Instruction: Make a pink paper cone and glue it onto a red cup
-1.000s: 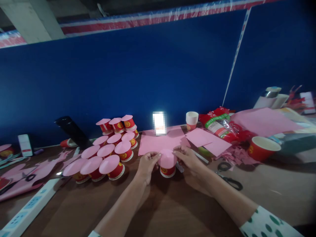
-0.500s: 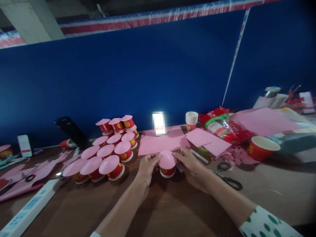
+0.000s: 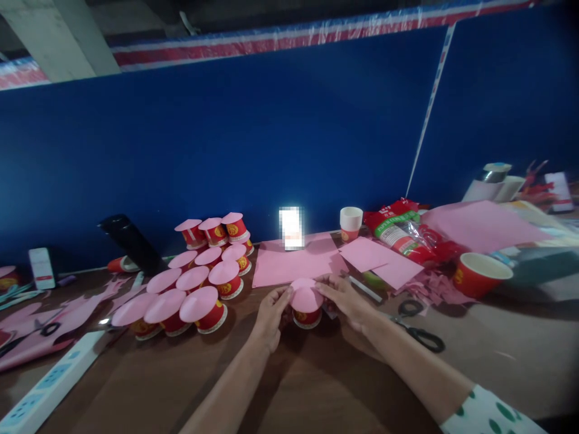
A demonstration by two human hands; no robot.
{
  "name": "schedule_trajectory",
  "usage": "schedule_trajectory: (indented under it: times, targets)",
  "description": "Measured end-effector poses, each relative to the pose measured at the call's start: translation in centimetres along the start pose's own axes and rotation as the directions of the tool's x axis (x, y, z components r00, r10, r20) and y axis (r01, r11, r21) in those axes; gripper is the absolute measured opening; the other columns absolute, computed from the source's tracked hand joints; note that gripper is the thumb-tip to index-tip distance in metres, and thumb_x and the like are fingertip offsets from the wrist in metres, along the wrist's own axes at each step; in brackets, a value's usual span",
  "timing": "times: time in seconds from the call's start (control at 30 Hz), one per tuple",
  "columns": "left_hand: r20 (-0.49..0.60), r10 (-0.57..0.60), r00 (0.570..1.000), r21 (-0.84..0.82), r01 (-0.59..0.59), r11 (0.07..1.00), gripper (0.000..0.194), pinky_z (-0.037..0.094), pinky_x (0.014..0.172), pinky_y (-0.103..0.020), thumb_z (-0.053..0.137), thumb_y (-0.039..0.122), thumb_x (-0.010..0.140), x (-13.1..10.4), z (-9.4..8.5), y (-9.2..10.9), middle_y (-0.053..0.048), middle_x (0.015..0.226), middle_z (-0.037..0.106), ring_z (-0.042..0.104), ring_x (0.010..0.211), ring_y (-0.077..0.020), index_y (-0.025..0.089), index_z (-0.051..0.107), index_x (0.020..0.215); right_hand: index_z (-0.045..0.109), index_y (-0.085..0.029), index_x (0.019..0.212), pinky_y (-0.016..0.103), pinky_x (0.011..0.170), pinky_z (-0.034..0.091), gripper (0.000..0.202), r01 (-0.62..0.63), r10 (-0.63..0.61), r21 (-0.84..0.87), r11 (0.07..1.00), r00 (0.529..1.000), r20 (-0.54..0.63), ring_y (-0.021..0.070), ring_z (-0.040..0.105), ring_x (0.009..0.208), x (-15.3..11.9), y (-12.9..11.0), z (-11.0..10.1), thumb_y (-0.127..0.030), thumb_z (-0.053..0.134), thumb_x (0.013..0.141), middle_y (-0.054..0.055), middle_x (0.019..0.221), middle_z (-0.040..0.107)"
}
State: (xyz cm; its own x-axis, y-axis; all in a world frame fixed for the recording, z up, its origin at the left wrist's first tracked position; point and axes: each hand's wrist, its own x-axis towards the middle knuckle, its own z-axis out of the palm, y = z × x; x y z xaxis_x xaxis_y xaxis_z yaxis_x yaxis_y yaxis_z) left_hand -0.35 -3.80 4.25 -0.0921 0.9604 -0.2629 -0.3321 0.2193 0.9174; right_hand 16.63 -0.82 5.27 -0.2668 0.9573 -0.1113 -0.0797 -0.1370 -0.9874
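Observation:
In the middle of the table a red paper cup stands upside down, its white rim on the wood. A pink paper cone covers its top like a roof. My left hand pinches the cone's left edge between thumb and fingers. On the other side my right hand has its thumb and fingertips closed at the cone's right edge; part of its grip is hidden. To the left, several red cups with pink cone roofs stand in rows, with some stacked at the back.
Behind the cup lie a pink paper sheet and a blurred bright object. Right are scissors, paper scraps, a red bag of paper cups and an upright red cup. Left are a power strip and a black bottle.
Both hands stay at the cone's edges, with only slight finger movement. The cup remains in its place, and the whole view has shifted very slightly.

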Motion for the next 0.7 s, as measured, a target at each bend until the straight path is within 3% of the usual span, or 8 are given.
schedule_trajectory:
  times: [0.7]
  targets:
    - [0.06,-0.006,0.998,0.066,0.002,0.998,0.046,0.036,0.046,-0.017,0.071,0.043,0.061,-0.51,-0.07,-0.04,0.006,0.054,0.045,0.04,0.045,-0.0037,0.015,0.058,0.095,0.052,-0.018,0.094,0.015,0.041,0.033,0.04,-0.007,0.005,0.037,0.999,0.999,0.05,0.0053,0.046,0.051,-0.37,-0.45,-0.09,-0.04,0.068,0.065,-0.003,0.07,0.056]
